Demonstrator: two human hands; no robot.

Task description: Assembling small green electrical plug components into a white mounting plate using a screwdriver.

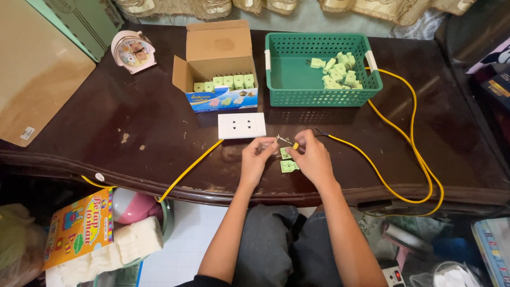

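Head view: a yellow wire point(382, 175) end is pinched by both hands point(256, 157) point(313, 157); two green plug halves point(288, 166) are left open on the desk point(133, 138).

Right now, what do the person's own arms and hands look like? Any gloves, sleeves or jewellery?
Both hands are bare: no gloves on the left hand or the right hand. No rings, watch or wristbands are visible. The forearms are uncovered up to the elbows. A dark sleeve edge shows at the bottom of the frame on the left arm.
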